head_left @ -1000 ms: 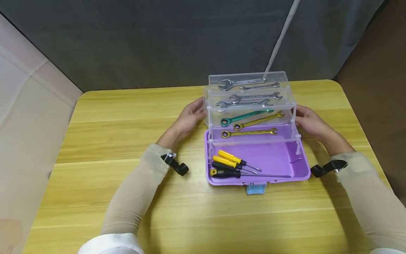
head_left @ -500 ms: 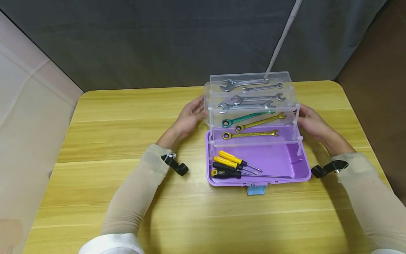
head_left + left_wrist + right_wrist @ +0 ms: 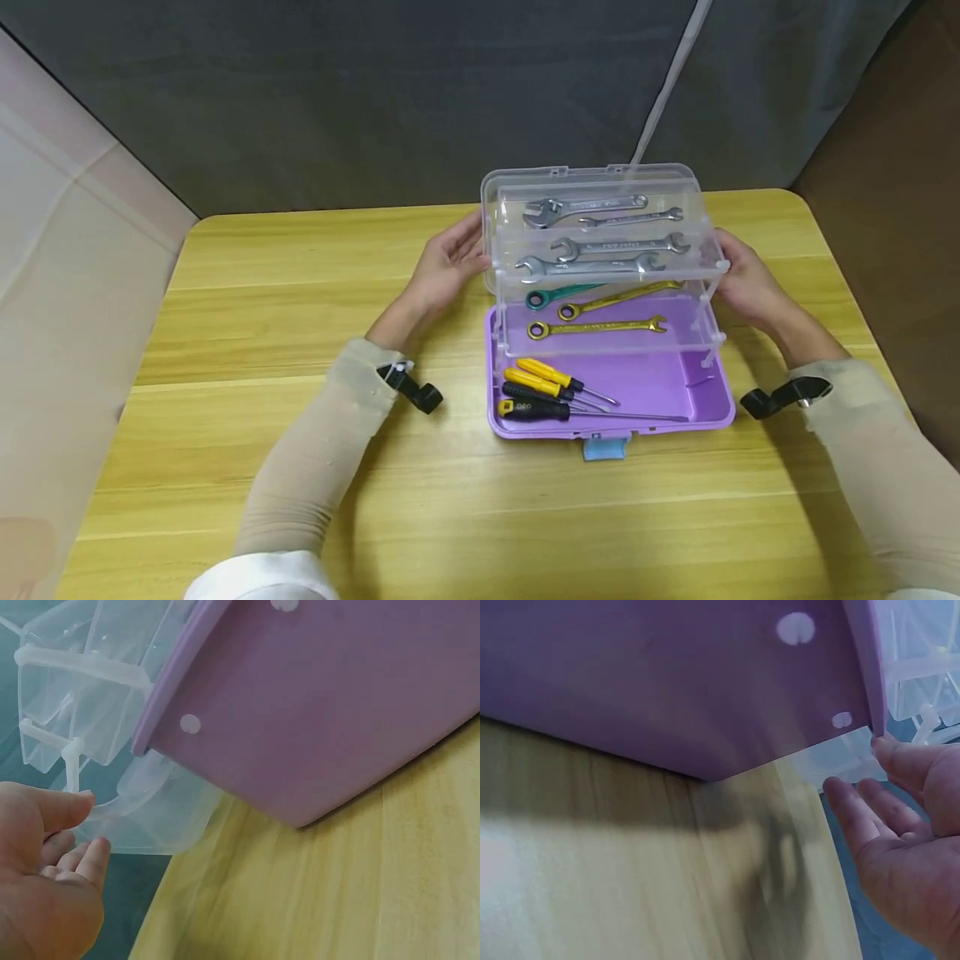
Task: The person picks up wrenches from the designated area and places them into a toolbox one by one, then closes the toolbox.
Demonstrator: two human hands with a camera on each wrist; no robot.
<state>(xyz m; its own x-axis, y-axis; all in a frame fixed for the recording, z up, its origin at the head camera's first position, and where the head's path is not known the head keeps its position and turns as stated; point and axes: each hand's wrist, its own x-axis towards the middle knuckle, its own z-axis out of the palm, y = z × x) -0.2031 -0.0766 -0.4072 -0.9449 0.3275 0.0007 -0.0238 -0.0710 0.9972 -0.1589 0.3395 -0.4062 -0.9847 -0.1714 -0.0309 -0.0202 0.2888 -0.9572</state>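
A purple toolbox (image 3: 637,379) stands on the table with its clear lid (image 3: 577,172) raised at the back. My left hand (image 3: 442,271) holds the lid's left end, thumb and fingers at its rim in the left wrist view. At the other end my right hand (image 3: 750,279) grips the lid, its fingers partly hidden behind it. Silver wrenches (image 3: 592,267) and an adjustable wrench (image 3: 588,207) lie in the clear upper trays. Lower down are a green wrench (image 3: 562,294) and two gold wrenches (image 3: 596,327). Several screwdrivers (image 3: 536,408) fill the base's left side.
A blue latch (image 3: 604,448) hangs from the toolbox's front edge. The wooden table (image 3: 300,292) reaches back to a dark grey curtain (image 3: 337,100). Pale fabric (image 3: 67,250) lines the left side, and a brown panel (image 3: 892,225) borders the right.
The lid has swung up and forward, so its far rim now shows above the trays. The trays have come down and forward a little. Both hands moved along with the lid.
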